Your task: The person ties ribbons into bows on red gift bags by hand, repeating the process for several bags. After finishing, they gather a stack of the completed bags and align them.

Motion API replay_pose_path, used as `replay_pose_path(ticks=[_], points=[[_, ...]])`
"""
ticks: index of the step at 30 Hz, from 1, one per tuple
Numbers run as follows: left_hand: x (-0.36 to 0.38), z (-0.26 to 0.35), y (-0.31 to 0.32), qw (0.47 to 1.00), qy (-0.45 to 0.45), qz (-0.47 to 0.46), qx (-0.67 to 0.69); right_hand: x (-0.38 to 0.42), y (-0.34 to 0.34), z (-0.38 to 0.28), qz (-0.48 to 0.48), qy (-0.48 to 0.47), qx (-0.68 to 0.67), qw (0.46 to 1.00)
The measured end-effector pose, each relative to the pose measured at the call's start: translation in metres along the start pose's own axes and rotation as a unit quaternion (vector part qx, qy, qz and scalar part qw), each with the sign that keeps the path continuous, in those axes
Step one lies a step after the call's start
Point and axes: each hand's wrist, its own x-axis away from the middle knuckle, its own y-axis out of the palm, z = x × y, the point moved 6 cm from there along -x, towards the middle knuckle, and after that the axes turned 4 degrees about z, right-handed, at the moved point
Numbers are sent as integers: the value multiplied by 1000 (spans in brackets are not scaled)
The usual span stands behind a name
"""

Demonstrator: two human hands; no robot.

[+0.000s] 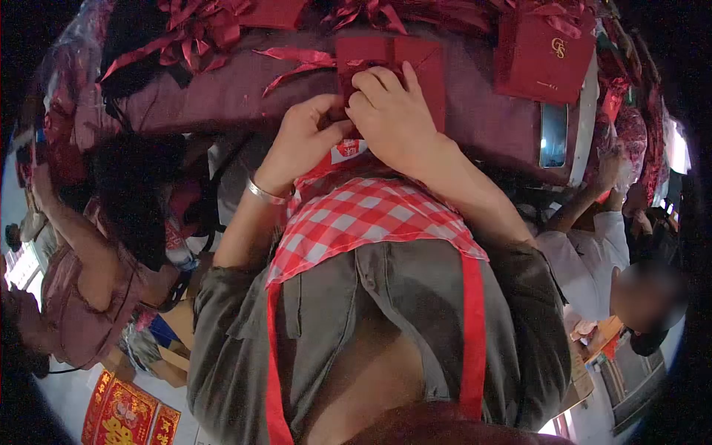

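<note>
Red packet (426, 67) lies under the hands (389, 111), fingers partly curled.

Maroon work surface (477, 104) carries a red ribboned packet (426, 70) at centre; a gold-marked packet (541, 67) and a phone (553, 137) lie right.

Two bare hands, a left hand (311, 137) and a right hand (389, 115); one bench (478, 126); on it at least three flat red pieces, counting a middle piece (430, 70) and a gold-lettered piece (538, 63) by the right end; one phone (554, 135) at the near right corner; at least three ribbon bunches (196, 41) toward the far edge; one bangle (265, 194); one checked apron (374, 215).
</note>
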Motion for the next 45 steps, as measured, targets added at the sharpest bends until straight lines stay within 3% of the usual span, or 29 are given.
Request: replay_pose_path(ticks=[3,5,7,10,12,13,15,19,21,22,24,25,29,40,45], points=[[3,-3,-8,995,7,-10,98,4,-5,0,16,-11,-28,999],[8,-7,-16,990,-55,1,131,13,-17,2,112,-24,-103,988],[25,-12,17,981,-103,-35,157,53,-21,1,56,6,-93,994],[-2,-4,-37,999,-6,-26,22,3,-3,-1,111,-5,-90,990],[-17,13,-64,987,139,31,-76,-25,1,-5,130,-11,-28,991],[3,12,-69,990,112,26,-82,-20,3,-27,122,-3,-54,991],[9,20,-72,965,181,57,-179,-20,5,-36,108,7,-58,992],[1,24,-89,975,129,45,-178,-37,1,-37,97,-20,-57,993],[-5,14,-79,960,163,75,-214,-25,-9,-26,195,-82,-136,968],[-4,14,-76,959,167,76,-215,-18,-12,-22,196,-90,-142,966],[0,15,-69,954,169,84,-232,-14,-14,0,209,34,-241,947],[0,12,-69,954,171,85,-232,-16,-6,8,153,73,-214,962],[3,13,-64,940,204,93,-258,-5,29,14,92,60,-129,985],[5,38,-35,928,199,89,-301,21,8,32,115,52,-142,982],[24,23,-73,901,142,149,-382,24,9,37,116,69,-149,980]])
